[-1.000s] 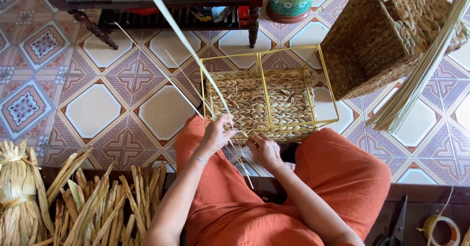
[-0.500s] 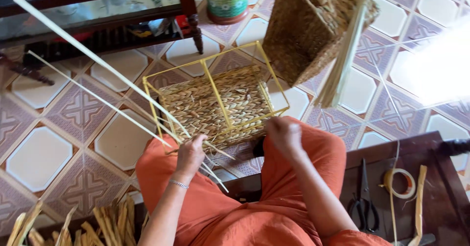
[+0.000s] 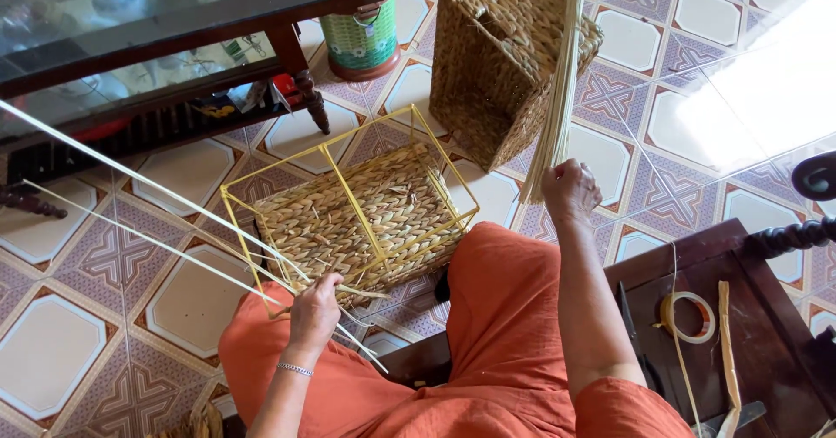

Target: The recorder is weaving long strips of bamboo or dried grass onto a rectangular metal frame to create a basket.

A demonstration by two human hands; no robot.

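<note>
Left hand [image 3: 313,312] closed on long pale strands [image 3: 148,190] at the yellow-framed half-woven basket [image 3: 357,216] against the knees; right hand [image 3: 570,187] fisted around the reed bundle [image 3: 562,81] — pull a single reed, keep strand tension.

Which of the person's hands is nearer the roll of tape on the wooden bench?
The right. The right hand grips a bundle of straw above and left of the tape roll. The left hand is far off, at the yellow wire frame, holding strands.
</note>
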